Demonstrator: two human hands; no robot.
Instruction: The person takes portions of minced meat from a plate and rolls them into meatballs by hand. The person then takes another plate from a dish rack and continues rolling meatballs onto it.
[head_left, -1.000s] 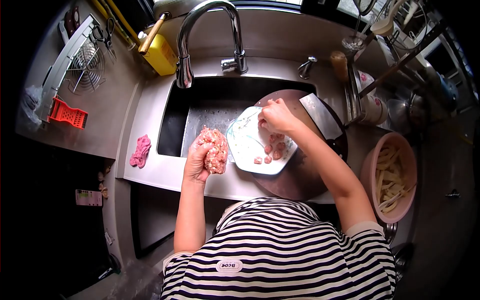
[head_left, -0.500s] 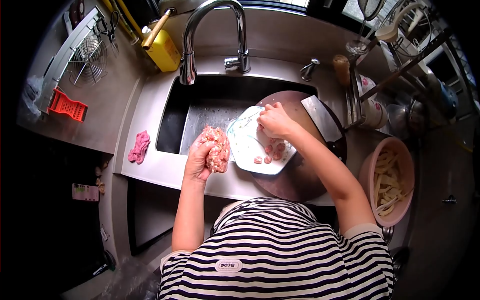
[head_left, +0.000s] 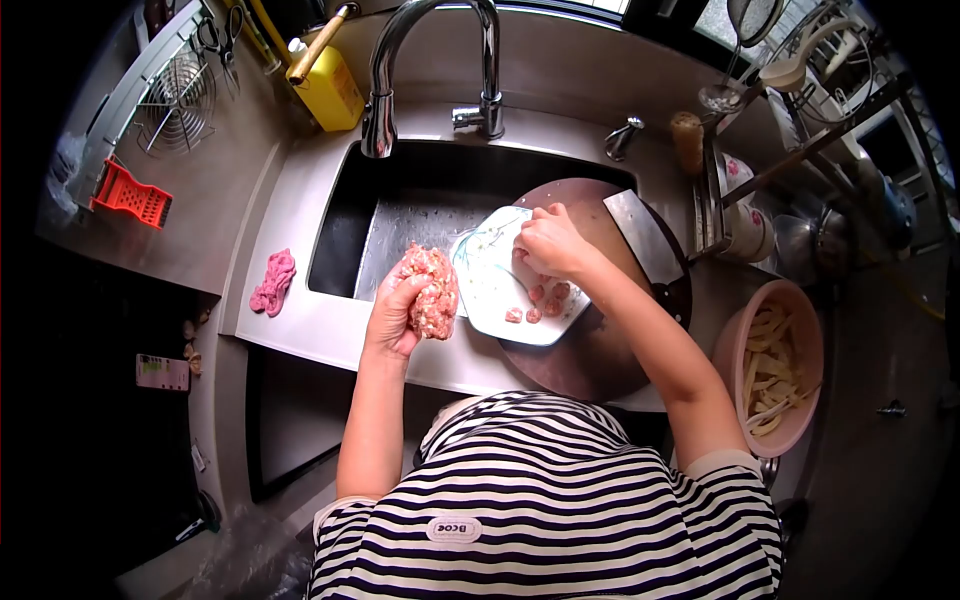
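Note:
A lump of raw minced meat [head_left: 433,296] is in my left hand [head_left: 392,308], held near the sink's front edge, left of a white plate [head_left: 490,290]. The plate rests partly on a round brown board [head_left: 610,350] and carries several small pieces of meat [head_left: 551,298]. Over the plate's upper right part is my right hand [head_left: 547,242], its fingers bent together and pointing down. Whatever may be between those fingertips is hidden. A cleaver [head_left: 645,236] lies on the board, right of my right hand.
Behind the plate is the sink [head_left: 400,235] with a tall faucet [head_left: 380,125]. A pink cloth [head_left: 272,283] lies on the left ledge. At the right, a pink bowl [head_left: 730,370] holds pale strips, below a rack [head_left: 712,200]. A yellow bottle [head_left: 330,92] stands back left.
The view has shifted slightly. Both hands keep nearly the same places, the left around the minced meat and the right over the plate.

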